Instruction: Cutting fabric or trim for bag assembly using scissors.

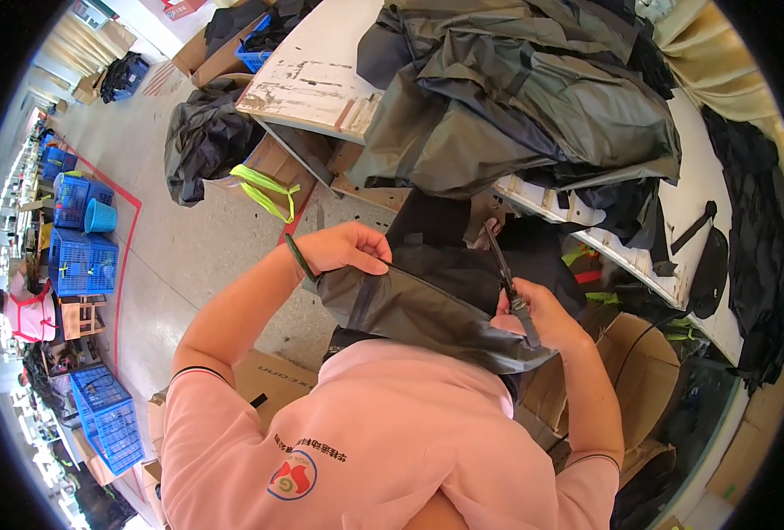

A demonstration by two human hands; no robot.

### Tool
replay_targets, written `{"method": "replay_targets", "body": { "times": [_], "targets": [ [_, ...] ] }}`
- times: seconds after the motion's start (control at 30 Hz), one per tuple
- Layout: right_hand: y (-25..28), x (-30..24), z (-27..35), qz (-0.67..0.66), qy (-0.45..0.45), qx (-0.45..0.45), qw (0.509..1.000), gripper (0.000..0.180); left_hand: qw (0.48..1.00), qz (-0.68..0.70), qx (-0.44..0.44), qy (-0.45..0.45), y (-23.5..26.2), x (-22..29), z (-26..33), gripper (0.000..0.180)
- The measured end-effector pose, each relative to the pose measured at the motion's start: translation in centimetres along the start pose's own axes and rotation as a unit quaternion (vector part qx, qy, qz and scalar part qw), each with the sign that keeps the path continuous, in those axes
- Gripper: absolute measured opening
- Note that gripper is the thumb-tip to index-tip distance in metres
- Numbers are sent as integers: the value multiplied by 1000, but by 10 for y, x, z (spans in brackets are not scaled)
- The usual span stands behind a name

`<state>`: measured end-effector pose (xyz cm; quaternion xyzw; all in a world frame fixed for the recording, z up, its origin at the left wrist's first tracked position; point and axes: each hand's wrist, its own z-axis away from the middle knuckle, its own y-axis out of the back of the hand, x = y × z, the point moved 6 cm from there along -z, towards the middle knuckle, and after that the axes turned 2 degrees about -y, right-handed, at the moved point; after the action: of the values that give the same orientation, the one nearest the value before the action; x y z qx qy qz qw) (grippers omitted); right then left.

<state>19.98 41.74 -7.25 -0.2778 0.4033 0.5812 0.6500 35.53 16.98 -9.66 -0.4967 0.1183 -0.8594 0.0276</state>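
A person in a pink shirt holds a dark grey bag (418, 309) at chest height, just short of the edge of a white table (321, 71) piled with grey fabric (516, 97). Bare concrete floor (171, 256) lies to the left. The left hand (343, 247) pinches the bag's upper edge. The right hand (538, 314) is closed on a black strap (508, 278) at the bag's right end.

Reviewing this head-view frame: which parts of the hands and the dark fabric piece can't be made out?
- Left hand: fingertips curl over the dark fabric piece, so they are hidden.
- Right hand: palm side is turned away; the lower end of the black strap passes behind its fingers.
- Fabric piece: its lower edge is covered by the pink shirt.
- Pile of dark fabric on the table: single pieces are indistinguishable.
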Motion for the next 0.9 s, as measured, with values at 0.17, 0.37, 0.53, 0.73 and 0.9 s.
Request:
{"method": "replay_targets", "body": {
  "times": [0.17, 0.37, 0.53, 0.73, 0.9],
  "targets": [
    [1, 11, -2, 5, -2, 1, 1000, 22, 999, -24, -22, -19, -6, 7, 6, 21],
    [-1, 19, -4, 1, -14, 7, 1000, 27, 989, -142, -24, -35, -15, 7, 14, 29],
    [-7, -17, -1, 316, 79, 67, 943, 49, 994, -101, -11, -37, -12, -4, 12, 27],
    [-15, -46, -5, 433, 140, 65, 888, 65, 998, -57, -17, -34, -15, -5, 14, 29],
    [-25, -57, -14, 458, 166, 66, 871, 65, 996, -79, -9, -32, -14, -2, 14, 30]
  ]
}}
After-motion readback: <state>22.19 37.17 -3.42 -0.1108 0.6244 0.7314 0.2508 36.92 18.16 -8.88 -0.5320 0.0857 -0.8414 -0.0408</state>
